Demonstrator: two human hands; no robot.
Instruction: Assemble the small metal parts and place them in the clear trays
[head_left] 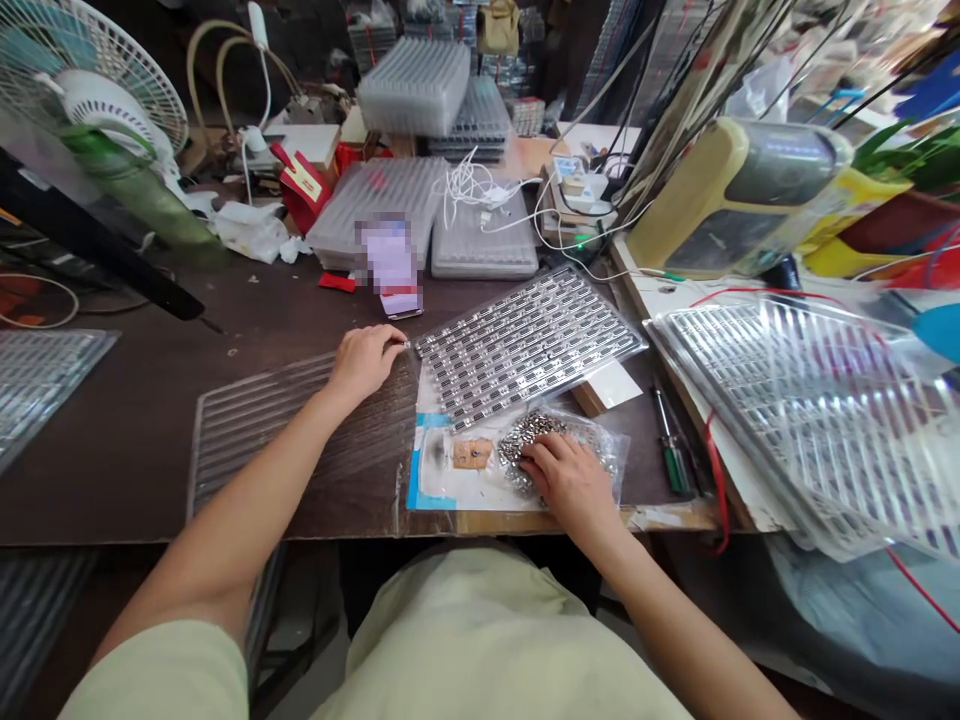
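Observation:
My left hand (366, 362) pinches a small silvery part (407, 345) near the left corner of a clear plastic tray (551, 335). Rows of small metal connectors fill that tray, which lies tilted on the table. Under my left forearm lies a clear ridged tray (247, 420), partly covered by the arm. Down at the pile of small shiny metal pieces (529, 432), my right hand (574, 475) has its fingers bent together into the pile. Whether a piece is between those fingertips is hidden. The pile sits on a clear plastic bag (611, 450).
A phone (394, 265) leans against stacked clear trays (375, 205) at the back. A green-handled screwdriver (670, 450) lies right of the bag. More trays (817, 420) stand at the far right. A fan (97, 90) and green bottle (135, 180) are at left.

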